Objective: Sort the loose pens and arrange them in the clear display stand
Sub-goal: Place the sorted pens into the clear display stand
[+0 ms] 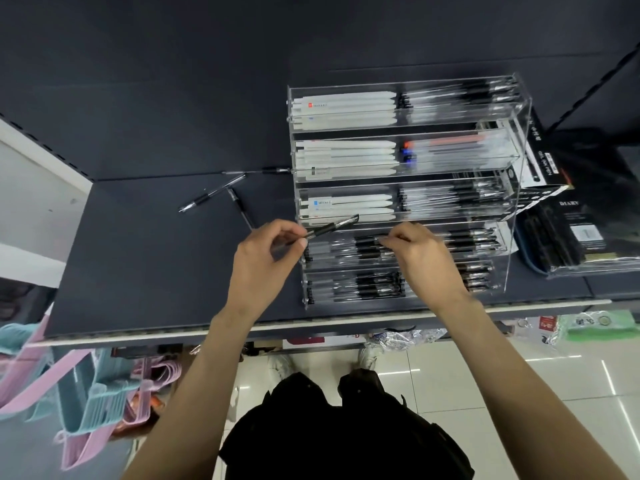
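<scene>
Far left, below shelf level: pink and blue plastic hangers [86,386] hanging in a bunch.

Dark shelf [156,265] carries everything. On its left-centre, three loose pens: one clear-barrelled with a black grip section [211,194] lying diagonal, a second [240,207] crossing just under its upper end and running down toward the left hand, a third [256,171] lying flat along the back, its tip touching the stand's left wall.

Left hand [266,251] is at the stand's left edge, thumb and fingertips pinching a black-and-clear pen [334,226] near its lower end. Pen tilts up to the right, its far end over the front of the third tier.

Clear display stand [512,174] is stepped, five tiers, each split left/right. Top three tiers: white pens left, clear pens right; second tier right has orange and blue caps. Lower two tiers hold black-grip pens on both sides.

Right hand [419,251] is over the fourth tier, fingers curled down, fingertips pinching a pen [367,241] lying in that tier. Whether it's lifted or still resting among the others, can't tell.

Right of the stand: a dark box [547,161] behind it, then a stack of wrapped black diaries [581,237] on the shelf.
</scene>
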Available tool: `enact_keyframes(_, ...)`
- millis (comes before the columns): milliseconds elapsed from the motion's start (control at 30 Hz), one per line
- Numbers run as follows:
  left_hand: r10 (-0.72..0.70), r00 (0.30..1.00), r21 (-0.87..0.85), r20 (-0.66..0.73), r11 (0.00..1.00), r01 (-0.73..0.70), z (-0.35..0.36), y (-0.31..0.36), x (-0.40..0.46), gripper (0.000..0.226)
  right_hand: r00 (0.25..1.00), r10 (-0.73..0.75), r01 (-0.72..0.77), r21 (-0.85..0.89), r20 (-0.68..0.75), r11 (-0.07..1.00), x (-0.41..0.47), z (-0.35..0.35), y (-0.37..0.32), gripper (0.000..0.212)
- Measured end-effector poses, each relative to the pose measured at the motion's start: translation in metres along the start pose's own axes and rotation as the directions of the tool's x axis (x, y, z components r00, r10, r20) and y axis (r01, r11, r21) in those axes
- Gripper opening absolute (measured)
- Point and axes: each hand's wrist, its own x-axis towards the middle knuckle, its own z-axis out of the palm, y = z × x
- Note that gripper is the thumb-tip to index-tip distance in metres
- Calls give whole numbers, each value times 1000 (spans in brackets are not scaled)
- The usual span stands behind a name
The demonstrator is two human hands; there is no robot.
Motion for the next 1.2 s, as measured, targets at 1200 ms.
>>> enact_keyframes(1200, 452, 888, 696, -79, 663, -275, 84, -13, 3, 30, 973, -70, 74, 13, -218, 997, 11, 10, 11, 12)
